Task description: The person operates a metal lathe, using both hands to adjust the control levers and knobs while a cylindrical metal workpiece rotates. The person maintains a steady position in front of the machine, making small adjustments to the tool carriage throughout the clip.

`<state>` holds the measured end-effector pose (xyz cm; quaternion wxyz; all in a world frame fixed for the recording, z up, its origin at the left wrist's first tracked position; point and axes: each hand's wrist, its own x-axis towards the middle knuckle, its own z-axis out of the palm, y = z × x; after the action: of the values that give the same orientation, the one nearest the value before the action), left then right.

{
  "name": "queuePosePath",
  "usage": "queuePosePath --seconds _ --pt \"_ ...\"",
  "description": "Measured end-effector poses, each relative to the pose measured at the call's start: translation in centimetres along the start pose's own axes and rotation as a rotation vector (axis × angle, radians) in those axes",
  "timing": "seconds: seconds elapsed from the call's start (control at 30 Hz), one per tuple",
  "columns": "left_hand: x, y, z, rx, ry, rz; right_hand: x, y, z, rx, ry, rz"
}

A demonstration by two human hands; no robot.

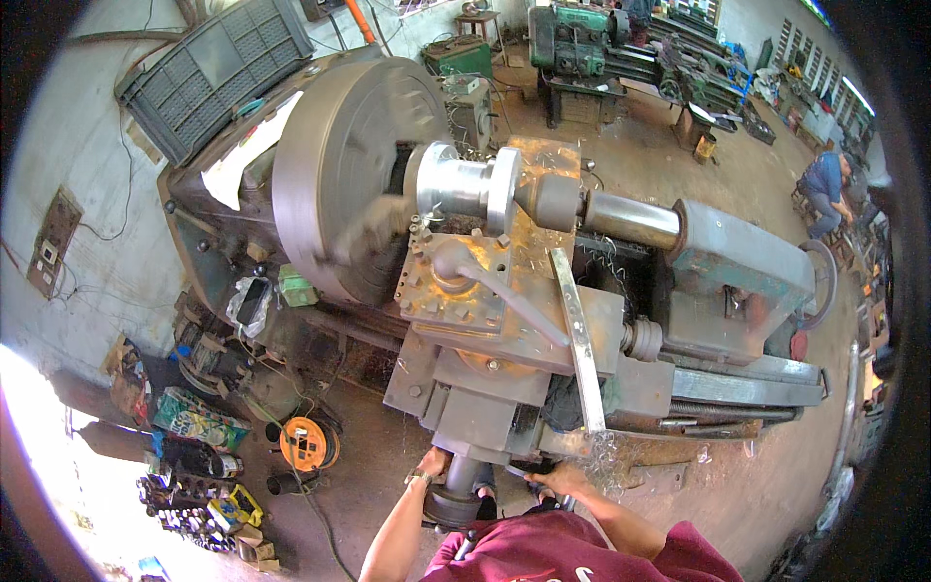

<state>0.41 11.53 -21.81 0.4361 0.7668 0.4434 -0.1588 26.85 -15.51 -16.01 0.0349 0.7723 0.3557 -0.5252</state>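
Observation:
A large lathe fills the middle of the view. Its big round chuck (315,179) is blurred by spinning, and a shiny flanged metal cylinder (456,186) is held between it and the tailstock (742,257). In front of the cylinder sits the tool post (451,291) with its long clamping lever (514,308). My left hand (434,464) is beside the dark round handwheel (454,504) under the cross slide; its fingers are largely hidden. Below the carriage, right of the slide, my right hand (562,478) is closed around a dark lever handle (521,472).
Metal shavings (606,456) cling by a flat steel bar (579,339) lying across the carriage. An orange cable reel (308,443) and several bottles stand on the floor at left. A grey crate (218,73) leans behind the headstock. Another person (822,189) sits at far right, near green machines (574,48).

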Motion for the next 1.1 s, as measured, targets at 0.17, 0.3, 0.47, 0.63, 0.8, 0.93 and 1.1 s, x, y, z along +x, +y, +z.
queuePosePath --seconds 0.17,0.3,0.47,0.63,0.8,0.93,1.1 --pt "-0.3 0.2 -0.5 0.021 -0.006 -0.011 4.0 2.9 4.1 0.012 0.110 -0.133" --pt "-0.4 0.3 -0.7 0.027 -0.005 -0.020 1.6 1.6 2.1 0.008 0.117 -0.082" --pt "-0.5 0.4 -0.8 0.027 -0.003 -0.021 -2.6 -1.7 -1.7 0.185 0.172 0.087" --pt "-0.5 1.1 -0.8 -0.012 0.014 -0.020 -1.4 -0.4 -0.6 0.137 0.151 -0.042" --pt "-1.7 2.7 -1.4 -0.098 0.053 -0.012 -0.6 0.5 0.3 -0.013 0.113 -0.198" --pt "-4.0 4.4 -2.8 -0.396 0.127 -0.059 -1.9 -0.7 -1.3 -0.114 0.031 -0.183" --pt "-9.2 7.2 -6.6 -0.573 0.153 -0.145 -2.0 -0.4 -1.4 0.124 0.076 -0.086"
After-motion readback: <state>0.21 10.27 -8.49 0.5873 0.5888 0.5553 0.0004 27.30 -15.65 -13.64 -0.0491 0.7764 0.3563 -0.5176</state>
